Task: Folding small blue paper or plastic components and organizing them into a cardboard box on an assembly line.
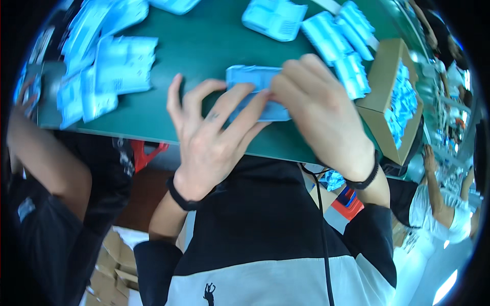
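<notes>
A flat, light-blue rectangular packet (250, 74) lies on the green tabletop in front of me, partly covered by both hands. My left hand (214, 130) is open, with its fingers spread and the longer ones resting on the packet. At the packet's right side, my right hand (324, 104) is closed, its fingertips pinched against the packet beside my left fingertips. Exactly what the right fingertips grip is hidden by the hand itself.
Several blue packets (125, 64) lie in a pile at left. More packets (275, 19) and a row (337, 43) spread at the far right. A cardboard box (380, 76) of crumpled blue pieces stands right. A co-worker's arm (48, 148) reaches the table at left.
</notes>
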Motion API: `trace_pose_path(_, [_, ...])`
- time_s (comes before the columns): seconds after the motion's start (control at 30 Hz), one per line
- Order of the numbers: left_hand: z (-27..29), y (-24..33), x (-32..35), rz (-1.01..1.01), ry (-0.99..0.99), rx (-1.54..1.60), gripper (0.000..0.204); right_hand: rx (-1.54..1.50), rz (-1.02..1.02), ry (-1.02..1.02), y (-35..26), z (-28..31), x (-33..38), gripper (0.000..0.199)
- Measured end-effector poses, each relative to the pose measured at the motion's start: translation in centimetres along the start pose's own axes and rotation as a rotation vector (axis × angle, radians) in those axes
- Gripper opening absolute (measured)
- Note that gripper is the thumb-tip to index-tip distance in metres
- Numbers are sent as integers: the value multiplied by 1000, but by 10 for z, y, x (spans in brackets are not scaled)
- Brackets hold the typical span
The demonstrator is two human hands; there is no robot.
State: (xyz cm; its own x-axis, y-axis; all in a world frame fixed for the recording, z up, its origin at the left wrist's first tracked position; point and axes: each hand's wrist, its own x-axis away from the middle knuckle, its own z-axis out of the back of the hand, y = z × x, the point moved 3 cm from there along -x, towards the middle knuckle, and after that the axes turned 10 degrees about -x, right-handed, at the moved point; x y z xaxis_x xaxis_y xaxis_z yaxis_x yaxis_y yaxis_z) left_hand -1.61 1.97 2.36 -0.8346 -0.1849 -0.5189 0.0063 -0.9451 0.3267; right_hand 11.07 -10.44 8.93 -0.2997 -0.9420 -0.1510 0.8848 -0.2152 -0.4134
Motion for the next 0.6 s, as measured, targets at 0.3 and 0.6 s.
trace_pose_path(0.3, [10,-1,1,-43,-78,-51,43,12,123,114,-6,-14,0,17])
trace_pose_path(0.6, [12,4,-7,47,-163,104,50,-9,82,117,5,-6,20,16])
